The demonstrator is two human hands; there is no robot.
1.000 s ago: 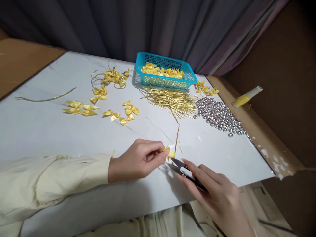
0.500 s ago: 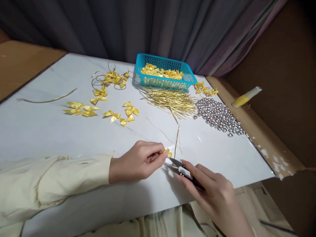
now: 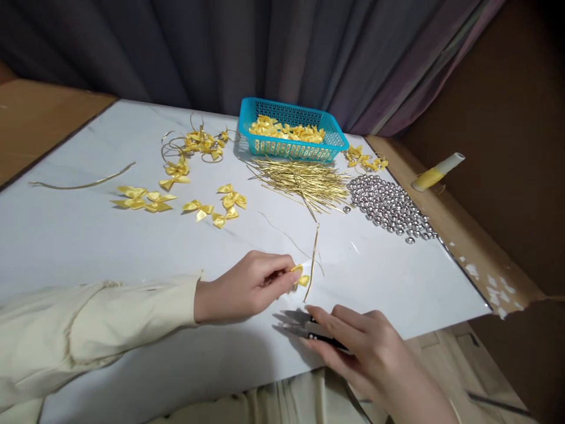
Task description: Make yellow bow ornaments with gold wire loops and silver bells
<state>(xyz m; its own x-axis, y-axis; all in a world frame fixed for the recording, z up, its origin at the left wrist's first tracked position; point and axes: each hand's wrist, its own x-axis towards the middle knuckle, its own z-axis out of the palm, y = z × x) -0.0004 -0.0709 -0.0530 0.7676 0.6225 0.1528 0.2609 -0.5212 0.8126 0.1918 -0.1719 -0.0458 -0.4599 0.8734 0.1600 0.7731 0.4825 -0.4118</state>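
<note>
Between the thumb and fingers of my left hand (image 3: 247,287) is a small yellow ribbon bow (image 3: 303,280), partly hidden by the fingertips. My right hand (image 3: 368,347) grips black-handled thread snips (image 3: 324,334) near the table's front edge. Their blades point left, below the bow and apart from it. A short gold twist tie (image 3: 313,259) lies on the table just right of the bow. One thin loose thread (image 3: 286,235) curves across the white tabletop behind my left hand.
A blue basket (image 3: 291,147) of yellow bows stands at the back. Before it lie a heap of gold twist ties (image 3: 304,182) and many silver beads (image 3: 388,206). Loose bows (image 3: 143,199) are spread at left. A thread spool (image 3: 436,172) sits on the right ledge.
The snips in my right hand have moved down and left, away from the bow. My left hand keeps hold of the bow, almost in the same place.
</note>
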